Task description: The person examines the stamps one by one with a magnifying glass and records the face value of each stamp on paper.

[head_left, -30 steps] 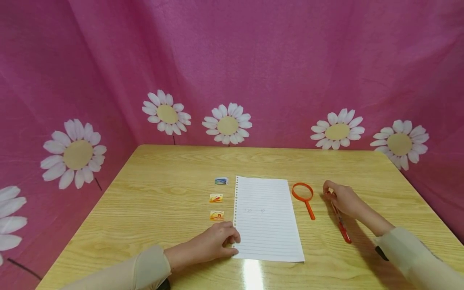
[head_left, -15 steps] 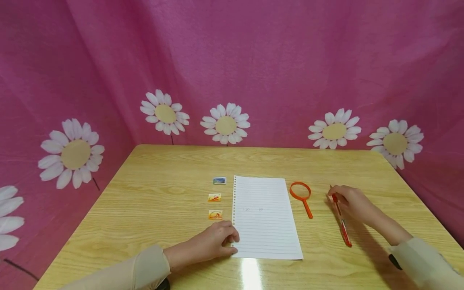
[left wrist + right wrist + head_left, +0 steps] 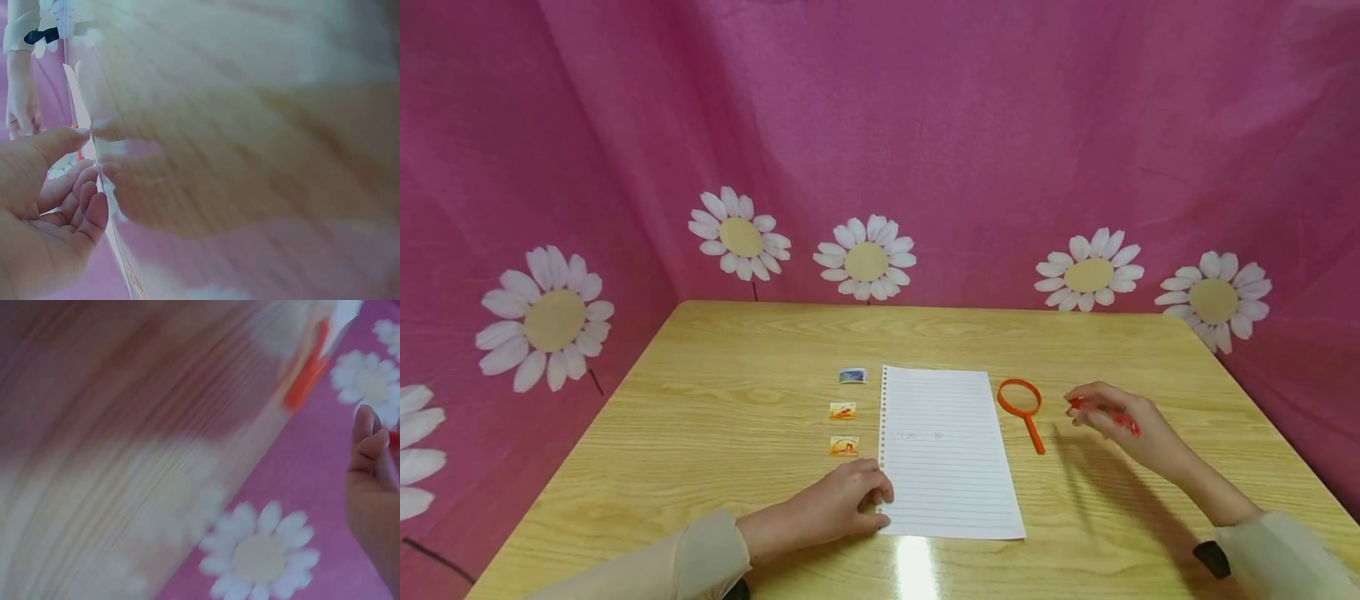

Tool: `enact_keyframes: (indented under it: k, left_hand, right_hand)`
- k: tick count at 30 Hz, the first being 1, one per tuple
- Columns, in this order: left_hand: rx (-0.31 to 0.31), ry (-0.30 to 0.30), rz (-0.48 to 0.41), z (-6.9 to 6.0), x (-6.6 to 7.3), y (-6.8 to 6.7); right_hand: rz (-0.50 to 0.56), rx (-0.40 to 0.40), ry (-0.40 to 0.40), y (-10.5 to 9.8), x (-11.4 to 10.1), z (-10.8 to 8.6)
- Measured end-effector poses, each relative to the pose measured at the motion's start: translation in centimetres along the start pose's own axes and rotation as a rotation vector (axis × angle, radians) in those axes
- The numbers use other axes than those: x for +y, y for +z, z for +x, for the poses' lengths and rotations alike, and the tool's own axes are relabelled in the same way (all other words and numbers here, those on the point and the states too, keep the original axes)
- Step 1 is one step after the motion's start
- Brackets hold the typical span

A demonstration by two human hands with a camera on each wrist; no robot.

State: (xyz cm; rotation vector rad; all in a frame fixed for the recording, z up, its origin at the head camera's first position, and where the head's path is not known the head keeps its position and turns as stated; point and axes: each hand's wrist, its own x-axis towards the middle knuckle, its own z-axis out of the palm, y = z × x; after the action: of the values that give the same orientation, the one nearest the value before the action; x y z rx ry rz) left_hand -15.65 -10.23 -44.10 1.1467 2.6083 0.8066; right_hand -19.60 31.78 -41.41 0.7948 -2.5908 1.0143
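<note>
In the head view my right hand (image 3: pixel 1150 437) pinches a red pen (image 3: pixel 1077 403) above the table, right of the magnifying glass; motion blurs the pen. Only a red bit of the pen (image 3: pixel 394 440) shows beside the fingers in the right wrist view. My left hand (image 3: pixel 842 502) rests at the lower left edge of a lined sheet of paper (image 3: pixel 951 483), its fingers loosely bent and touching the edge. Faint handwriting is on the sheet. In the left wrist view the left hand (image 3: pixel 50 206) has its thumb and fingertips at the paper's edge.
A red magnifying glass (image 3: pixel 1033 435) lies between the paper and the right hand. Left of the sheet, three small stamp-like pictures stand in a column: blue (image 3: pixel 852 377), yellow (image 3: pixel 842 411) and yellow (image 3: pixel 844 447). A pink flowered curtain surrounds the wooden table (image 3: pixel 737 358).
The right hand has taken up the red pen, which lay slanting toward the front, and raised it off the table. The left hand stays at the paper's edge.
</note>
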Motion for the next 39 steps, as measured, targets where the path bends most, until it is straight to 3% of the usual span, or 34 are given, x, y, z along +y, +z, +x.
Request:
enact_keyframes:
  k: [2,6,11,13,16,19,24,29,39]
  left_hand:
    - [-0.003,-0.002,-0.004,0.0,-0.1,0.0]
    - [-0.011,-0.001,-0.004,0.0,-0.1,-0.1]
    - [-0.020,-0.015,-0.008,0.0,-0.1,-0.2]
    - [-0.022,-0.021,-0.012,0.0,-0.1,-0.2]
    - [-0.019,-0.021,-0.014,0.0,-0.1,-0.2]
    - [-0.015,-0.022,-0.014,0.0,-0.1,-0.2]
    - [-0.014,-0.029,-0.027,-0.1,-0.1,-0.1]
    - [-0.024,-0.039,-0.048,-0.1,-0.2,-0.1]
    - [-0.023,-0.047,-0.055,0.1,-0.4,0.1]
  right_hand:
    - [0.137,-0.013,0.072,0.8,-1.1,0.6]
    - [0.267,-0.022,0.150,2.6,-2.9,1.6]
    - [0.449,-0.075,0.308,4.7,-4.3,2.5]
    - [0.489,-0.088,0.394,5.4,-4.7,2.9]
    - [0.479,-0.087,0.444,6.4,-5.1,3.4]
    - [0.455,-0.083,0.457,7.4,-5.2,3.7]
    - [0.502,-0.101,0.471,8.7,-5.2,4.3]
    - [0.491,-0.148,0.469,9.3,-4.9,4.8]
    - [0.495,-0.153,0.460,10.4,-4.2,5.2]
